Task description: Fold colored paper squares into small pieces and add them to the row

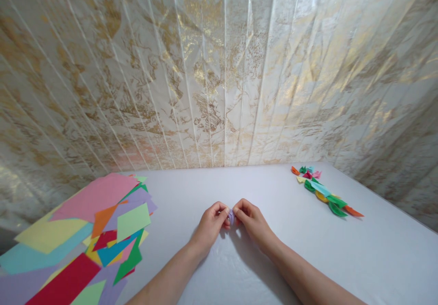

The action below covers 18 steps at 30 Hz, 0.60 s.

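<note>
A small folded piece of purple paper (231,217) is held between my two hands, just above the white table (191,186). My left hand (214,220) pinches its left side with thumb and forefinger. From the right, my right hand (249,216) pinches the same piece, its fingers curled. The fingertips of both hands nearly meet and cover part of the paper, so its exact shape is hard to make out.
Coloured paper sheets and scraps lie overlapping on the left, among them a large pink sheet (99,195) and a red one (68,282). Small folded paper pieces, including a green one (337,209), form a line at the right. A gold-patterned curtain (212,76) hangs behind the table.
</note>
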Each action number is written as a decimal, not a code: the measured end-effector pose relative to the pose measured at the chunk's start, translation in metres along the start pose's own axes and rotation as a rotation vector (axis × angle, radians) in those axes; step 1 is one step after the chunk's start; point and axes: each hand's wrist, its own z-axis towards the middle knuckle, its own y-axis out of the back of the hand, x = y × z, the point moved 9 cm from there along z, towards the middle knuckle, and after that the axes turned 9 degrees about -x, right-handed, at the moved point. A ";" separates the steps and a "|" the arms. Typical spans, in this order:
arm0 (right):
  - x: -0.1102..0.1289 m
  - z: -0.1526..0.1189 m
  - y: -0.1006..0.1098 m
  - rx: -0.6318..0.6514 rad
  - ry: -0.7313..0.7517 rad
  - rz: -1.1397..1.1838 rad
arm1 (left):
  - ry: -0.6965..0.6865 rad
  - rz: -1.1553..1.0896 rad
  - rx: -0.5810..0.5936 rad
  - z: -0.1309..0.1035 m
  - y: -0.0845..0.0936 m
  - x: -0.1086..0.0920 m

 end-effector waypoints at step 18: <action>0.001 -0.003 -0.007 0.080 -0.014 0.014 | -0.022 -0.006 -0.038 0.003 0.002 0.002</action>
